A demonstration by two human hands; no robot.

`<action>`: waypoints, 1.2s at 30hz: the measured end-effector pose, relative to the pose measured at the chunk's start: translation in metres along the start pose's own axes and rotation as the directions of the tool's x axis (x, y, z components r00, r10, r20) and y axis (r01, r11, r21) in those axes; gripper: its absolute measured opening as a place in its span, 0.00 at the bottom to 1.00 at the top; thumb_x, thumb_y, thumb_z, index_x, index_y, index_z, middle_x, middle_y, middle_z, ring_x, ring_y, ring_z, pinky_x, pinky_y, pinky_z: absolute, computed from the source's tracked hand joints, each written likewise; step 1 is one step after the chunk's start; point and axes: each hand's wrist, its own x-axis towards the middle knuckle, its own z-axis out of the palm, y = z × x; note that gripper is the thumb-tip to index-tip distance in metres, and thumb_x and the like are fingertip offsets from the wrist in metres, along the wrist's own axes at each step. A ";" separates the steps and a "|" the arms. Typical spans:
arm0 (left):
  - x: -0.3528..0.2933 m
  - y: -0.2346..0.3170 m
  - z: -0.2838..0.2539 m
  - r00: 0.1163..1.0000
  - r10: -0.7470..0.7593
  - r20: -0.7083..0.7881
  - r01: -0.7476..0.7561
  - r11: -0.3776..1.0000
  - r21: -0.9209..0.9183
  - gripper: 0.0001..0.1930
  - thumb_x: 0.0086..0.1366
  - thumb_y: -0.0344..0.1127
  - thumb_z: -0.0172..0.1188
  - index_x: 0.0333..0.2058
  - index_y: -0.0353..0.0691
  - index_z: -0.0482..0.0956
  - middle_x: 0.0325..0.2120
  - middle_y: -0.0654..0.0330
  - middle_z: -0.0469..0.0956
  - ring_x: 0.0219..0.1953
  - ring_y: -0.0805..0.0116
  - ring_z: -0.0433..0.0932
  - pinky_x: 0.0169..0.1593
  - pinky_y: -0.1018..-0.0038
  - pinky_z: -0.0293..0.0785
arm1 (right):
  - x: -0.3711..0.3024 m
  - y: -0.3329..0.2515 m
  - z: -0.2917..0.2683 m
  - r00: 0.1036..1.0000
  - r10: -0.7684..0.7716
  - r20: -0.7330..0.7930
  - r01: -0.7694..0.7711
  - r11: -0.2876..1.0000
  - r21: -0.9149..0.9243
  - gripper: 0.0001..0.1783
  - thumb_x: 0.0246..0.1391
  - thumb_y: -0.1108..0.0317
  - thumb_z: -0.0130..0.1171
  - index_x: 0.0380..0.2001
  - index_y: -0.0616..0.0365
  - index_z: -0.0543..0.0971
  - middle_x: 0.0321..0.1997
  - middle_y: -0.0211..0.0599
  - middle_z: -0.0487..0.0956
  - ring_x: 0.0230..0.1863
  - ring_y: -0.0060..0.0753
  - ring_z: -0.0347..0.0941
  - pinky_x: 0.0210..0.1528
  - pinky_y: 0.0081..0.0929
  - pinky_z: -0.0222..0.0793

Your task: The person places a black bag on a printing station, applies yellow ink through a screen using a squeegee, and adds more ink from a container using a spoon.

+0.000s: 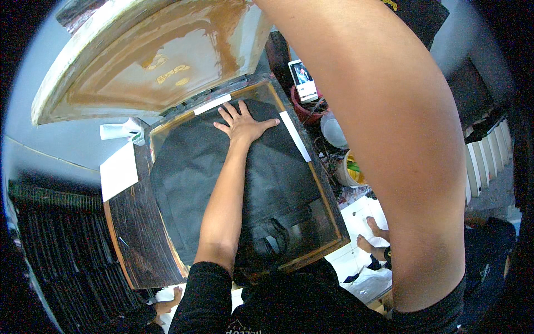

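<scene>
- The left hand (243, 123) lies flat, fingers spread, palm down on the far end of a black fabric bag (222, 183); it presses rather than grips, holding nothing.
- The bag is spread over a dark wooden printing board (139, 234) with a tan rim, and covers most of its panel; two black handles (272, 234) bunch at the near end, close to the person's chest.
- The right arm (389, 139) rises across the right half of the view and passes out at the top edge. The right hand itself is out of sight, so its grip cannot be told.
- This arm blocks the view of much of what lies to the right of the board.
- One hinged screen frame (150, 55), stained brown and cream, stands tilted up behind the board, just beyond the fingertips.
- Two strips of white tape (295, 136) sit on the board's far and right edges.
- One white sheet (118, 170) and one crumpled white wad (119, 131) rest at the board's left corner.
- Right of the board stand one red pot (306, 108), a pale round container (332, 131) and a bucket (350, 170) with yellow inside.
- A small lit screen (303, 78) leans above the red pot.
- Bare feet (372, 236) show on the white floor below, with another near the lower left.
</scene>
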 end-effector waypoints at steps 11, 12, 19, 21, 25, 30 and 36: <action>0.010 0.007 -0.008 0.999 -0.039 0.031 0.039 0.999 -0.004 0.76 0.36 0.78 0.72 0.75 0.38 0.45 0.75 0.34 0.31 0.77 0.33 0.25 0.69 0.26 0.24 | 0.008 0.004 0.006 0.998 -0.049 0.029 0.050 0.998 -0.049 0.20 0.52 0.62 0.58 0.41 0.65 0.86 0.49 0.61 0.82 0.52 0.58 0.80 0.56 0.43 0.74; 0.011 0.007 -0.008 0.998 -0.044 0.034 0.044 0.999 -0.001 0.76 0.36 0.78 0.72 0.75 0.38 0.46 0.75 0.33 0.32 0.77 0.33 0.25 0.69 0.26 0.24 | 0.008 0.003 0.005 0.999 -0.034 0.025 0.035 0.998 -0.057 0.20 0.52 0.62 0.58 0.41 0.65 0.86 0.49 0.61 0.82 0.52 0.59 0.80 0.56 0.43 0.74; 0.014 0.012 -0.017 0.998 -0.025 0.061 0.016 0.990 0.141 0.76 0.37 0.83 0.67 0.74 0.33 0.47 0.75 0.35 0.39 0.77 0.32 0.31 0.72 0.32 0.30 | -0.010 0.000 -0.006 0.996 -0.068 0.057 0.065 0.996 0.060 0.21 0.49 0.65 0.59 0.41 0.71 0.85 0.47 0.68 0.81 0.51 0.62 0.80 0.56 0.43 0.74; 0.000 0.009 -0.032 0.990 0.066 -0.123 -0.074 0.995 -0.060 0.74 0.39 0.81 0.69 0.73 0.32 0.50 0.74 0.33 0.41 0.76 0.32 0.34 0.73 0.37 0.35 | -0.020 -0.006 -0.006 0.997 -0.069 0.035 0.065 0.993 0.101 0.20 0.49 0.66 0.60 0.40 0.73 0.84 0.46 0.71 0.81 0.48 0.62 0.81 0.53 0.43 0.75; -0.067 -0.021 -0.090 0.904 0.232 -0.360 -0.424 0.601 -0.678 0.40 0.64 0.53 0.69 0.64 0.29 0.68 0.55 0.39 0.77 0.58 0.51 0.78 0.63 0.65 0.71 | -0.046 -0.015 -0.018 0.974 0.037 0.222 -0.059 0.994 0.096 0.16 0.55 0.69 0.59 0.37 0.75 0.84 0.38 0.68 0.83 0.36 0.54 0.83 0.40 0.40 0.80; -0.235 -0.103 -0.129 0.777 0.144 -0.613 -0.628 0.126 -0.768 0.32 0.75 0.59 0.48 0.59 0.31 0.70 0.43 0.45 0.81 0.43 0.54 0.82 0.49 0.59 0.80 | -0.147 -0.041 0.008 0.995 -0.039 0.092 0.036 0.999 0.029 0.19 0.56 0.57 0.64 0.44 0.59 0.82 0.32 0.55 0.82 0.33 0.59 0.81 0.39 0.47 0.75; -0.355 -0.153 -0.064 0.998 0.018 0.057 0.059 -0.102 -0.993 0.16 0.73 0.35 0.56 0.47 0.23 0.77 0.38 0.37 0.84 0.32 0.53 0.87 0.35 0.65 0.86 | -0.317 -0.094 0.036 0.916 0.148 0.372 -0.234 0.951 0.200 0.17 0.54 0.68 0.63 0.48 0.61 0.78 0.46 0.50 0.80 0.48 0.55 0.77 0.52 0.47 0.71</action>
